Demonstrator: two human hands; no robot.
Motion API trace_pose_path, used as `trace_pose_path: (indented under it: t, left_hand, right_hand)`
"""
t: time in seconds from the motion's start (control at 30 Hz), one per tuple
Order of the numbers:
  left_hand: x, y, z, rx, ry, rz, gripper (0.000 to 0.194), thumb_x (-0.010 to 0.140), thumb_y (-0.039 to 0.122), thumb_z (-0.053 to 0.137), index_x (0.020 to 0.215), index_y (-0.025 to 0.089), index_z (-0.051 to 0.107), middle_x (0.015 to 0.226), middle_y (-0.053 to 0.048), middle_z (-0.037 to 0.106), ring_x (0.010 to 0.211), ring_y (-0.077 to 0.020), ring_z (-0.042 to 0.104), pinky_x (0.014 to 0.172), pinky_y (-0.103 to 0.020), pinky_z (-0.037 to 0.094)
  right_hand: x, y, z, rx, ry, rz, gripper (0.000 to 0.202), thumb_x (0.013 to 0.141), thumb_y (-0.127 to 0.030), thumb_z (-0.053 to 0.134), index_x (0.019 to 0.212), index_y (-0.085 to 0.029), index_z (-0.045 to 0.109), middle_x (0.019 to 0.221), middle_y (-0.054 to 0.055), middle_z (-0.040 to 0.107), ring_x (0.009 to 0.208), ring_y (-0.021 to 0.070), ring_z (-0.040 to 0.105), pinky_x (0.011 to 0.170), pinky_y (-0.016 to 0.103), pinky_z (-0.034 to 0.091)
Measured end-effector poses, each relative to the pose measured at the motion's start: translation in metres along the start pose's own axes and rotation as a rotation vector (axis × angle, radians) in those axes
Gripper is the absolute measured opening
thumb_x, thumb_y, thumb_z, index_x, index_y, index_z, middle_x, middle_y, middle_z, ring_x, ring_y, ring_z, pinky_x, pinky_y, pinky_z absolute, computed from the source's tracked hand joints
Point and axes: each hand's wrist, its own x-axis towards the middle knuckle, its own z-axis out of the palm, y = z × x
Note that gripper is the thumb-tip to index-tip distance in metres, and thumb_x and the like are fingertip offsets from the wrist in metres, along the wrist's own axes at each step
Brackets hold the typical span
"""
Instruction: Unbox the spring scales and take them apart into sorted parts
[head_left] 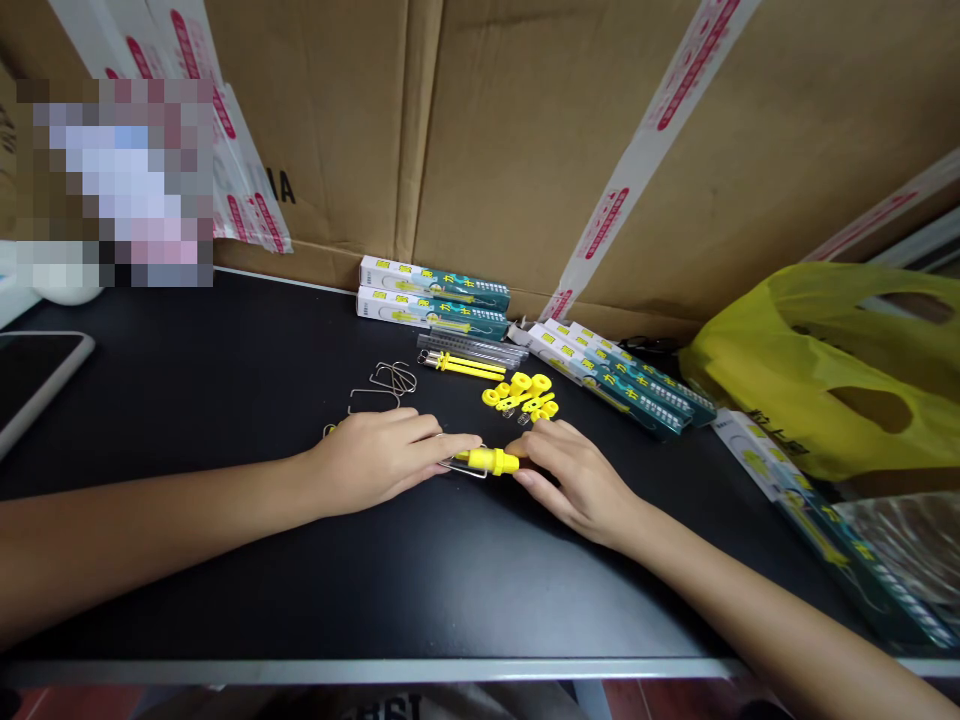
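Observation:
My left hand is closed round a slim tool whose yellow end piece sticks out to the right, with a bent metal hook lying beside it. My right hand has its thumb and fingers close together at the tip of that yellow piece; whether they pinch anything is hidden. Behind the hands lie loose yellow plastic parts with small springs, a pair of yellow rods, clear tubes and several bent metal hooks.
Printed boxes stand at the back of the black table, with more boxes to their right. A yellow plastic bag and another box lie at the right. A phone is at the left. Cardboard rises behind.

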Motion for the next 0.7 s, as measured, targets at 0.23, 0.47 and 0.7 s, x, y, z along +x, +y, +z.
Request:
trace_pose_path:
  t: [0.23,0.47,0.7]
  left_hand:
    - [-0.0002,-0.0001,0.0002,-0.001,-0.006,-0.003,0.034,0.097,0.03,0.041,0.131,0.029,0.046,0.088,0.003,0.062,0.082,-0.0106,0.057,0.072,-0.02,0.043]
    - [-0.0004,-0.0002,-0.0002,-0.012,-0.004,-0.003,0.034,0.097,0.031,0.04,0.131,0.029,0.046,0.089,0.002,0.062,0.081,-0.0106,0.057,0.072,-0.02,0.043]
    - [-0.0002,-0.0002,-0.0001,-0.011,-0.005,-0.004,0.033,0.098,0.031,0.039,0.13,0.029,0.046,0.089,0.003,0.063,0.081,-0.011,0.057,0.072,-0.021,0.042]
  right_hand:
    - [-0.0003,-0.0008,0.0015,0.004,0.051,0.004,0.01,0.09,-0.027,0.053,0.095,-0.018,0.052,0.072,0.003,0.059,0.066,0.0159,0.049,0.064,0.03,0.038]
    - [-0.0022,-0.0014,0.0031,0.053,0.099,0.003,0.018,0.086,-0.024,0.055,0.102,-0.021,0.046,0.078,0.002,0.059,0.067,0.0153,0.053,0.066,0.03,0.042]
    - [-0.0008,0.001,0.0,0.042,-0.006,0.023,0.024,0.096,-0.036,0.038,0.095,-0.018,0.054,0.077,0.005,0.06,0.07,0.0177,0.05,0.067,0.033,0.039]
